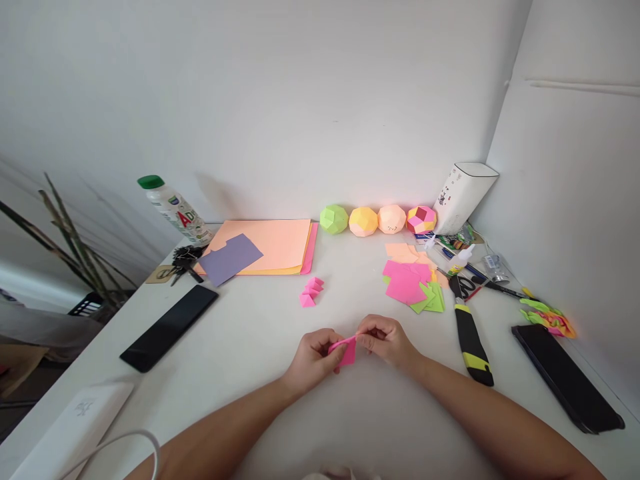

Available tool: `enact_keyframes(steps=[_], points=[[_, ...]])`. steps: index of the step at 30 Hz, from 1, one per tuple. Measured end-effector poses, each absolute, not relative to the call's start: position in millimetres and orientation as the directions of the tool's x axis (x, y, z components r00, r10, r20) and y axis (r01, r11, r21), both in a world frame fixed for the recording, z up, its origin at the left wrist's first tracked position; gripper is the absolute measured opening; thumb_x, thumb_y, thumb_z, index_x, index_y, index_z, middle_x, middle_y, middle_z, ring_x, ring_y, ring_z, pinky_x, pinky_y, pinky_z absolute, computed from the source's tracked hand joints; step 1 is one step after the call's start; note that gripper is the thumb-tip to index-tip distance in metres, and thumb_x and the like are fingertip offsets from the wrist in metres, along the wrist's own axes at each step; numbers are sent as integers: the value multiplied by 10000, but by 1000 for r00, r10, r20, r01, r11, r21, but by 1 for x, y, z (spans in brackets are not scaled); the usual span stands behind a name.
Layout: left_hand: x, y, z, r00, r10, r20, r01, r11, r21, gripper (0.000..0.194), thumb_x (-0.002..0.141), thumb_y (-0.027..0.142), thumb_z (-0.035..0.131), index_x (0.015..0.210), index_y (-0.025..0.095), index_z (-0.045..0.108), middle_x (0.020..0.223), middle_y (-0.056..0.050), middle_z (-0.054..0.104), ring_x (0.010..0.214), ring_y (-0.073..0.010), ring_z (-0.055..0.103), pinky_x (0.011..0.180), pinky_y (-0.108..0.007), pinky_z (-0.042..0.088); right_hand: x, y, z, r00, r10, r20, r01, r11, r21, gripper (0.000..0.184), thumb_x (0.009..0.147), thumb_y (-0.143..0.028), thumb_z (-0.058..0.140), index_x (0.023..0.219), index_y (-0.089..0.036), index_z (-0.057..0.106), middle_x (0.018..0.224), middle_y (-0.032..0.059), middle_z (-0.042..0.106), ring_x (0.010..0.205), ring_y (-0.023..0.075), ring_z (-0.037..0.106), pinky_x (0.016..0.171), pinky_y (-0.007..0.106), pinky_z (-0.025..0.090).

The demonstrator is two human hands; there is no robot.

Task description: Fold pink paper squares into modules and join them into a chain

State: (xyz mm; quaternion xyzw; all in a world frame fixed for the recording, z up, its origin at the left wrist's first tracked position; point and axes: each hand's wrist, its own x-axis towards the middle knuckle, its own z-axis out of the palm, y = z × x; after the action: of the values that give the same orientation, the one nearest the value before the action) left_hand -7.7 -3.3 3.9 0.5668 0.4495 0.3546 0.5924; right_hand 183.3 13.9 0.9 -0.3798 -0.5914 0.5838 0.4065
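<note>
Between my two hands is a piece of pink paper [347,355], partly folded along its top edge. My left hand [314,360] is closed on its left side, thumb in front and fingers behind. At the paper's upper right corner, my right hand [384,340] pinches the edge between thumb and index finger. Just beyond my left hand sit several small folded pink paper shapes [311,292] in a short row. Cut pieces of pink paper [406,280] lie in a loose pile with green and peach ones, beyond my right hand.
Paper polyhedra [363,221] line the wall. Left are coloured sheets [270,243], a purple sheet [231,259], a bottle [175,212], keys [186,261] and a black phone [170,328]. Right are a utility knife [471,337], scissors [466,287], a glue bottle [460,260] and a black case [567,379].
</note>
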Motion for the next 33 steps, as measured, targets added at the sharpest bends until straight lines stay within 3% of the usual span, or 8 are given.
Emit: enact_keyframes(steps=[8,13,16,19,24,33], points=[[-7,-3,5,333,935,-124,115,90,989,271,766,402,604,660,153,575,569,25,523,458,-97,514,450,-220,426,184,13,2,-380,923,65,27,81,-996,234,820,-384,599,713,-176,616,643,-11,534,512,102,483,493,243,434],[-8,-2,4,343,931,-124,100,95,990,229,775,359,593,680,151,596,543,30,526,464,-98,507,465,-218,421,184,11,2,-385,921,56,36,75,-997,298,890,-447,465,923,-181,594,722,16,556,558,112,512,521,244,433],[-7,-3,3,362,925,-117,108,83,991,214,784,345,583,709,148,617,551,25,541,472,-102,510,476,-225,428,182,10,2,-381,907,177,75,222,-972,271,841,-421,557,992,-202,608,889,60,590,658,136,546,547,252,450],[-6,-3,2,359,928,-101,104,68,992,185,778,329,591,784,149,635,618,15,558,498,-105,523,493,-234,444,179,10,2,-401,873,279,122,353,-928,173,837,-343,583,879,-202,673,822,63,638,714,167,581,627,294,476],[-6,-1,0,337,937,-96,34,90,995,187,801,331,587,898,173,614,682,25,546,492,-84,502,478,-220,430,179,8,7,-352,925,145,176,217,-960,178,852,-314,561,837,-195,692,742,41,670,664,161,595,605,280,477],[-7,1,0,375,925,-66,48,52,997,197,823,343,583,777,157,635,699,23,517,479,-57,451,451,-198,371,178,8,4,-392,918,60,177,139,-974,173,833,-295,585,860,-175,706,752,42,683,616,137,583,581,254,485]])
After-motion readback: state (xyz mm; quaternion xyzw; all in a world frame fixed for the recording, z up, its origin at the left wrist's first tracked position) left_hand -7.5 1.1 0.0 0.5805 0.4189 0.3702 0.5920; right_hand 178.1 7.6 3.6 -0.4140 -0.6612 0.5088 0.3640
